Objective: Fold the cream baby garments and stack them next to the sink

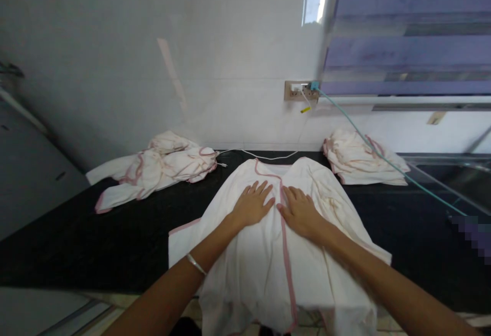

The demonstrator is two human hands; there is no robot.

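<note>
White garment [264, 269] lies under left hand [253, 205] and right hand [299, 212], yellow tag [306, 110] unreadable.

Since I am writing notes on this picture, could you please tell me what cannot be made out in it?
All in the head view:
- Cloth under the left hand and right hand: covered by them.
- White garment: lowest parts cut off by the bottom edge.
- Crumpled clothes at left: number of pieces hidden by folds.
- Teal cable: lower end lost in pixelation near the right edge.
</note>
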